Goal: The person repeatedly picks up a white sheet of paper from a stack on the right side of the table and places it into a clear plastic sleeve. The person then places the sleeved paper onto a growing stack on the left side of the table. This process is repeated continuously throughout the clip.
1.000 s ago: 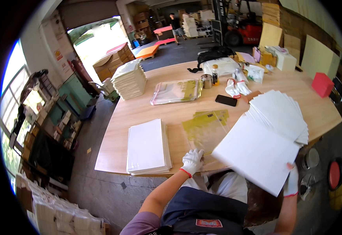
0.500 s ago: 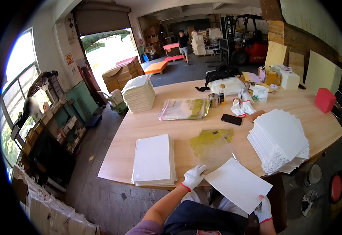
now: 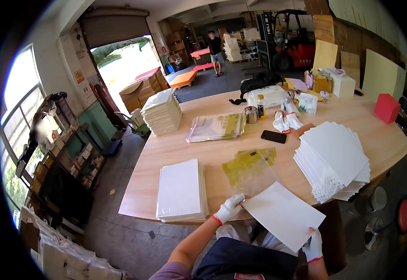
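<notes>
My right hand, in a white glove with bare fingertips and a red cuff, grips a white rectangular sheet by its lower right edge. The sheet is tilted over the table's front edge and my lap. At its left corner my left hand, gloved likewise, is closed on the near edge of a clear plastic bag. Whether those fingers also pinch the sheet's corner I cannot tell. The bag lies flat, with yellow-green print at its far end. The sheet covers part of the bag's near end.
A neat stack of white sheets lies left, a fanned stack right. Farther back are plastic bags, a tall pile, a phone, a metal cup and a bottle. A person stands near a forklift.
My left fingers have shifted slightly at the bag's edge and the sheet's corner. The sheet has tilted a little, with my right hand still on it. The view has shifted slightly.
</notes>
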The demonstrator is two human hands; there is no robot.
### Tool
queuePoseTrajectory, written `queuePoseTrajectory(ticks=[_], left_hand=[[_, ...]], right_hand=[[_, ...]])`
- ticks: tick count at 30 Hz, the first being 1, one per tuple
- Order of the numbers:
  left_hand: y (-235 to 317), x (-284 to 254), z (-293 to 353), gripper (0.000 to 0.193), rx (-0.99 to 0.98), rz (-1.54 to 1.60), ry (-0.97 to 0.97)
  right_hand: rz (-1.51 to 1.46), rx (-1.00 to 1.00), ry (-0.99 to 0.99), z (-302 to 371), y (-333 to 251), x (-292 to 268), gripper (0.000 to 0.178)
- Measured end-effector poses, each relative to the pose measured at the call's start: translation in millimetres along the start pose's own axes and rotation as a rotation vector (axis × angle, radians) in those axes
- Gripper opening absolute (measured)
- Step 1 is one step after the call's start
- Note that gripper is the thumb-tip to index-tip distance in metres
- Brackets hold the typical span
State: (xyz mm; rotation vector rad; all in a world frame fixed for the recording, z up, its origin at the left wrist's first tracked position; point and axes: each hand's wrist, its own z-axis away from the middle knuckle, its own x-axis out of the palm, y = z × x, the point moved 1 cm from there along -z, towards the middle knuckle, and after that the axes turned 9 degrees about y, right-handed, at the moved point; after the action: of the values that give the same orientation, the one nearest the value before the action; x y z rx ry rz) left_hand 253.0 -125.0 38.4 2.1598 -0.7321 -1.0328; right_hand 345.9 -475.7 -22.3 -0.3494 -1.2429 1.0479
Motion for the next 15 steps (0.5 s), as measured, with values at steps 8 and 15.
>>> queuePoseTrajectory(ticks=[8,15], left_hand=[[-5,1,6,0.041,-0.035,-0.258,-0.063],[16,9,10,0.03,-0.088,-0.435,0.078]], right_hand=[[0.049,-0.037,0.07,0,8,1,0.04],[0.148,-0.077,0.076,10,5,5,0.042]])
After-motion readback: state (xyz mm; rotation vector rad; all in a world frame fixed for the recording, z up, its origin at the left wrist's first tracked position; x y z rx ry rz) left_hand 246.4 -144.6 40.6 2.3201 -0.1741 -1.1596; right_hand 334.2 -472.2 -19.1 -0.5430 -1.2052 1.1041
